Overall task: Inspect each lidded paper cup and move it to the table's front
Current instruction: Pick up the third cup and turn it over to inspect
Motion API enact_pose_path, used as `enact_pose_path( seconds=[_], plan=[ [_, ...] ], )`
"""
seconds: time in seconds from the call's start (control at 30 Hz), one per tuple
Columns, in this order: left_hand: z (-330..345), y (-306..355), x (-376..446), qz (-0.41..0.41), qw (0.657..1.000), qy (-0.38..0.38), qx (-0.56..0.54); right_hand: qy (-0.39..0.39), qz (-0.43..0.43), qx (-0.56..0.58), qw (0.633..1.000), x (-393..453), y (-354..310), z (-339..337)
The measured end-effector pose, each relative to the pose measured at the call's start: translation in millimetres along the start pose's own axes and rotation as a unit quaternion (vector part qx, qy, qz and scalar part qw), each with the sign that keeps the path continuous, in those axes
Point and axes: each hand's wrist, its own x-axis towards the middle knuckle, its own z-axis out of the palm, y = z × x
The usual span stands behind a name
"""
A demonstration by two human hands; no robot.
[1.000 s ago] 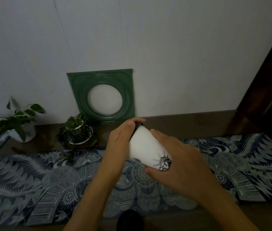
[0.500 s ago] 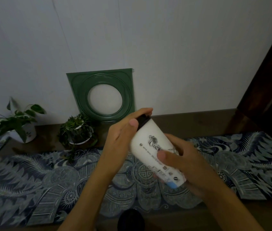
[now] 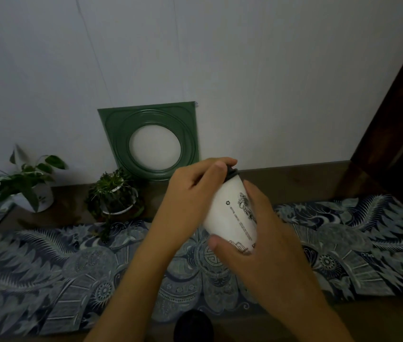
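Both hands hold one white paper cup [image 3: 232, 215] in the air above the patterned blue table runner [image 3: 47, 262], slightly right of the frame's centre. The cup is tilted, its black lid [image 3: 231, 172] pointing to about 12 o'clock and away from the camera, and its base toward the wearer. Black printed artwork and lines of text run down the visible side.

Left hand [image 3: 193, 193]: fingers curled over the lid end, thumb against the upper wall. Closed on the cup.

Right hand [image 3: 259, 245]: wrapped around the lower body, thumb across the near side, forefinger along the right wall. Closed on the cup.

At the cup's 6 o'clock, by the bottom edge of the frame, a dark round object [image 3: 193, 327] stands; its identity cannot be told.

At 9 o'clock, two potted plants [image 3: 115, 193] stand on the wooden tabletop [image 3: 294, 181]. A green square plaque [image 3: 149, 141] leans against the wall at 11 o'clock.
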Motion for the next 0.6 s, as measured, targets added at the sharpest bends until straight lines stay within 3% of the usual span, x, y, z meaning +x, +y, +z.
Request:
enact_pose_path(
  seconds=[0.07, 0.17, 0.33, 0.43, 0.5, 0.53, 0.6],
  plan=[
    [-1, 4, -1, 0.011, 1.0, -0.007, -0.005, 0.002, 0.005, 0.036, 0.999, -1, -2, -3],
    [-3, 6, -1, 0.024, 0.999, -0.014, -0.031, -0.003, 0.018, 0.19, 0.982, 4, -1, -10],
    [-2, 4, 0, 0.006, 0.985, -0.003, -0.17, -0.101, 0.072, 0.44, 0.889, 13, 0, -22],
    [1, 5, 1, -0.009, 0.98, 0.014, -0.197, -0.131, 0.088, 0.453, 0.877, 18, -4, -23],
    [2, 6, 2, -0.018, 0.981, 0.032, -0.189, -0.153, 0.106, 0.503, 0.844, 19, -2, -21],
    [2, 5, 2, -0.019, 0.983, 0.043, -0.179, -0.143, 0.112, 0.506, 0.843, 18, -3, -21],
    [2, 7, 1, -0.008, 0.986, 0.065, -0.154, -0.076, 0.095, 0.411, 0.903, 14, -3, -18]
  ],
)
